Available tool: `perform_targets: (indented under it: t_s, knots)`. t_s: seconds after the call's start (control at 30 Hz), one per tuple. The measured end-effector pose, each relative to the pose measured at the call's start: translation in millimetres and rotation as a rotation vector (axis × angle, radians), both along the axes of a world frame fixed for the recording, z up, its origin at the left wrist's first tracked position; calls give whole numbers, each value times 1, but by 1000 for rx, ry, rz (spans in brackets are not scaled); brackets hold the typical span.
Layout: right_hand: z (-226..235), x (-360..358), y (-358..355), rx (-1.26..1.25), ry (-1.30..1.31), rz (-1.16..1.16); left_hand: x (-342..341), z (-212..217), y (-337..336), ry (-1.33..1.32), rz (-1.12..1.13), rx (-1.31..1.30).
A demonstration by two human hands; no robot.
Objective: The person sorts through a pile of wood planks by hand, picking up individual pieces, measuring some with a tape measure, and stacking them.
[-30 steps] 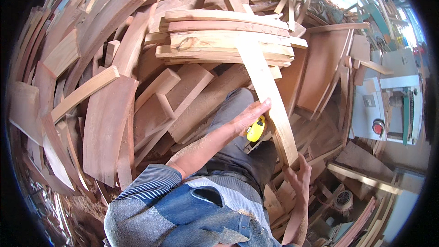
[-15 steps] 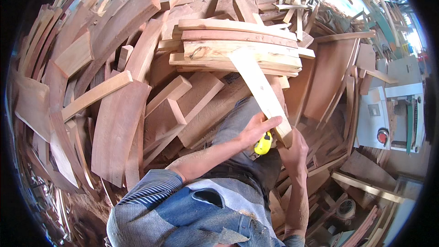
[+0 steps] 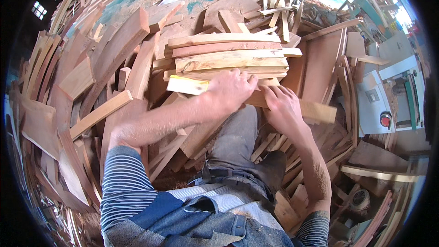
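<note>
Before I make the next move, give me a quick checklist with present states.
1. Right hand on the board: ok, fingers over its upper edge.
2. Left hand gripping firmly: cannot tell, underside hidden.
3. Board apart from the stack: cannot tell, hands overlap there.
4. Stack ends flush: not ok, staggered.
5. Space beside the legs clear: not ok, wood pieces crowd them.

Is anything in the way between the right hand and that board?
Nothing that I can see. The right hand is right on the board. The left hand is beside it, not in between, and the wood stack sits beyond both hands.
</note>
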State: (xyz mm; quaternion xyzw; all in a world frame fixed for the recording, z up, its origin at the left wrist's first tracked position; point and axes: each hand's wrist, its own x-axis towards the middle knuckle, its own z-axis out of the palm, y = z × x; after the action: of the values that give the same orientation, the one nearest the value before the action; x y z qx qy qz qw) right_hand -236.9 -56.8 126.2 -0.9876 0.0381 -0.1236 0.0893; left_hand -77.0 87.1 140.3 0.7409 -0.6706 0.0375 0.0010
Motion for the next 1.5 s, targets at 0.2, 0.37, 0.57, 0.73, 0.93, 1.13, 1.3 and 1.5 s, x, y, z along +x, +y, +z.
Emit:
perform_targets:
  t_s: [0.2,0.37,0.57,0.73,0.93,1.13,1.3,1.5]
  knots:
    - [-11,32,-30,35,-93,54,36,2,-37,-58,-160,123]
    - [-5,17,-32,-55,-498,-87,75,22,-68,-61,-69,302]
    - [-62,-134,-11,178,-342,-424,174,14,-121,-124,187,405]
    - [-151,-282,30,342,-2,-829,203,13,-136,-4,237,381]
    - [-189,-362,87,441,51,-1072,223,-19,-150,57,324,467]
    - [-227,-401,110,575,255,-1081,223,-34,-150,104,326,505]
    - [-234,-381,105,550,220,-1064,216,-31,-149,92,322,520]
    - [-241,-365,96,467,43,-995,215,-26,-146,59,324,532]
